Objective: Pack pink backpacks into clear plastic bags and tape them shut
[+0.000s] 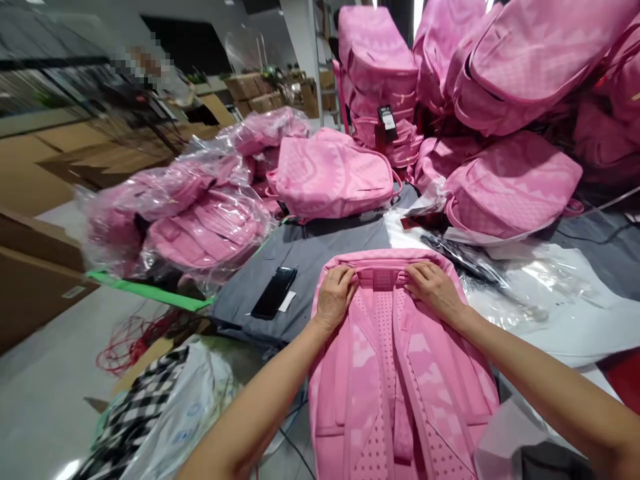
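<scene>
A pink backpack (385, 347) lies in front of me with its shoulder straps and perforated back panel facing up. My left hand (336, 293) grips its top edge near the left strap, fingers curled in. On the other side of the top handle area, my right hand (434, 288) pinches the same edge by the right strap. A black smartphone (274, 293) rests on the grey cloth, left of the backpack, with a small white card beside it. Clear plastic bags (520, 303) and white sheets lie to the right.
Several pink backpacks in clear plastic (210, 227) are heaped at the left. An unwrapped pink backpack (335, 173) lies at the table's back, and more backpacks (545, 67) are stacked at the right. Cardboard boxes (35, 287) stand at the far left. A blurred person is in the background.
</scene>
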Demonstrator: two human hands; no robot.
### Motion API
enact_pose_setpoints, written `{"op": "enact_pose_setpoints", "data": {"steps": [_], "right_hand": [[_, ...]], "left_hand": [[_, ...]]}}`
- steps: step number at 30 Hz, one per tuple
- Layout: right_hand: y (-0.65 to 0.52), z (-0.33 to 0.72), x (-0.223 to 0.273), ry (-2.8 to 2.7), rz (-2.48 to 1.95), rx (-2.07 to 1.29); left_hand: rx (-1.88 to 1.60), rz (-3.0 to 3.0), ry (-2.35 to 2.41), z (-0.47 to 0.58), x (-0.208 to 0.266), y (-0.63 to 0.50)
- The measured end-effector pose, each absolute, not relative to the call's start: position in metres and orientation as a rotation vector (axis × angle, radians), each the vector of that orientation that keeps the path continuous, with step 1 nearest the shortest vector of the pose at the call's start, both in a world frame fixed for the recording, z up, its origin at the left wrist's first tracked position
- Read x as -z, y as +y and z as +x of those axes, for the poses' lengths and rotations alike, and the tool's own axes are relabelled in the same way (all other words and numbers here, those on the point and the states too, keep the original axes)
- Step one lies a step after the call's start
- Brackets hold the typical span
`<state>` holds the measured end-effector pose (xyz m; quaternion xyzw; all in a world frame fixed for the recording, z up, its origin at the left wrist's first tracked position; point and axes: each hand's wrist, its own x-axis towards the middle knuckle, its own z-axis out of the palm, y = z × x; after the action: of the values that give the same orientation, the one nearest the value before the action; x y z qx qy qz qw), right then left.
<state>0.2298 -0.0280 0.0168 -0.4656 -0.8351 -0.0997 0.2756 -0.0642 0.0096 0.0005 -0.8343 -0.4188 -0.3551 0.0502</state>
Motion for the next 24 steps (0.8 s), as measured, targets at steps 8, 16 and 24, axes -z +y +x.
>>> {"op": "enact_pose_setpoints", "data": {"steps": [8,16,24], "right_hand": [[0.06,0.225,-0.02,-2.443,-1.772,-0.15],[0.09,0.216,-0.033,-2.42,-1.918,-0.11],[0.085,0.201,-0.045,-2.487,-1.993,0.089]], "left_hand": [[0.633,-2.831,-1.655,-0.047,0.009,0.085],[0.623,-2.774,-1.83,-0.032,-0.018,0.084],[0.187,-2.866,-2.06,0.015,-0.021,0.024]]}}
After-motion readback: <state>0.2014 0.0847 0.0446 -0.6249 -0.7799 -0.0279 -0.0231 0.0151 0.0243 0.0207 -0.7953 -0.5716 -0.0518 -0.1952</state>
